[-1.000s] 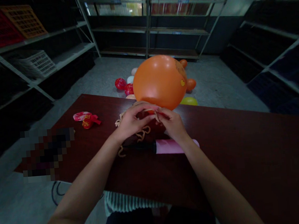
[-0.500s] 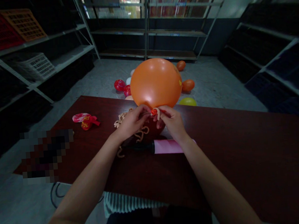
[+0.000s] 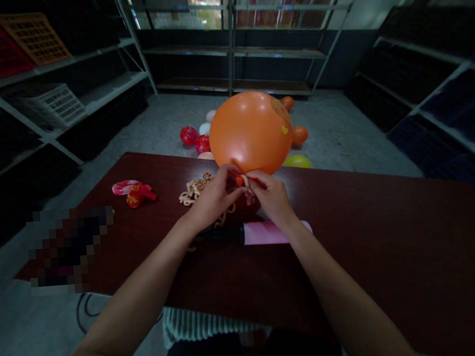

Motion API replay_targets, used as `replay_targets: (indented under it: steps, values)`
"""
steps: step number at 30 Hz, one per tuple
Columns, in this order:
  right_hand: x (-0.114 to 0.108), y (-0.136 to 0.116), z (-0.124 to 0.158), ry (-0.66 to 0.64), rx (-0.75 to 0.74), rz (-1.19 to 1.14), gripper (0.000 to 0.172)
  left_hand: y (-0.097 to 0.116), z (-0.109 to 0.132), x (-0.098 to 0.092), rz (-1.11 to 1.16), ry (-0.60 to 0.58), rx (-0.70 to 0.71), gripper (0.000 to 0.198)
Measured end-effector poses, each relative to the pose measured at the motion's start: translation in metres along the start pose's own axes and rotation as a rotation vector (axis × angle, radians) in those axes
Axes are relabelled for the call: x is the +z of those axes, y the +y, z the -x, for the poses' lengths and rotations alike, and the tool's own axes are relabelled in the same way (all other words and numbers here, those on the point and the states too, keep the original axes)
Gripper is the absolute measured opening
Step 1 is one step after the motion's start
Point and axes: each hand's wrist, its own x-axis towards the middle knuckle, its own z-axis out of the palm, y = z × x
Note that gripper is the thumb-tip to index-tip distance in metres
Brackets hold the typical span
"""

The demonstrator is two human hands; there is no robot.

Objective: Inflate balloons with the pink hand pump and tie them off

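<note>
A large inflated orange balloon [image 3: 250,133] stands over the table's far edge, its knotted-looking neck [image 3: 240,181] turned toward me. My left hand [image 3: 216,197] is closed, pinching at the neck from the left. From the right, my right hand [image 3: 270,193] pinches a beige rubber band [image 3: 245,182] that curves against the neck. The fingertips partly hide how the band lies around it. Beside my left hand is a pile of beige rubber bands [image 3: 193,191]. Below my hands lies a pink balloon pump [image 3: 264,233] with a black end, partly behind my right wrist.
Deflated red balloons [image 3: 138,195] lie on the left of the brown table [image 3: 369,233], near a pixelated patch. Inflated red balloons [image 3: 188,135], orange ones [image 3: 300,135] and a yellow one [image 3: 297,161] rest on the floor. Shelves [image 3: 193,84] with crates [image 3: 61,104] surround the room.
The balloon has turned slightly, showing more of its printed face on the right. My hands have drawn closer together around the neck, and the beige band sits nearer my left fingers.
</note>
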Motion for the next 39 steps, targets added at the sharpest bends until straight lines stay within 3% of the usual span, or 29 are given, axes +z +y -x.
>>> replay_targets:
  steps: [6,12,17,19,22,25,28,34,37,39]
  values:
    - [-0.001,0.000,0.001,-0.024,0.032,-0.005,0.022,0.007,-0.003,-0.014,-0.135,-0.016,0.019,0.007]
    - [-0.001,0.000,0.000,-0.007,0.013,-0.056,0.022,0.008,-0.004,-0.022,-0.179,-0.081,0.021,0.019]
    - [-0.001,-0.001,0.001,0.001,0.000,-0.050,0.018,0.006,-0.005,-0.025,-0.331,-0.067,0.000,0.016]
    - [-0.001,-0.001,0.001,0.000,-0.006,-0.022,0.016,0.005,-0.005,-0.023,-0.281,-0.060,-0.049,0.014]
    - [-0.001,-0.001,0.002,0.004,-0.006,0.022,0.015,0.005,-0.005,-0.016,-0.026,-0.074,-0.119,0.007]
    - [-0.002,-0.001,0.002,0.013,0.005,0.021,0.016,0.006,-0.005,-0.010,0.133,-0.067,-0.134,0.013]
    - [-0.002,0.000,0.001,0.019,-0.005,0.009,0.016,0.009,-0.005,-0.014,-0.023,-0.024,-0.045,0.014]
    - [-0.002,0.004,0.000,0.001,-0.005,-0.032,0.017,0.016,0.002,-0.032,-0.443,0.180,0.310,0.019]
    - [-0.002,0.008,-0.001,-0.009,-0.002,0.025,0.017,0.030,0.001,-0.029,-0.434,0.108,0.491,0.028]
    - [-0.001,0.010,-0.001,0.003,-0.018,0.077,0.020,0.044,-0.007,-0.024,-0.412,0.060,0.538,0.029]
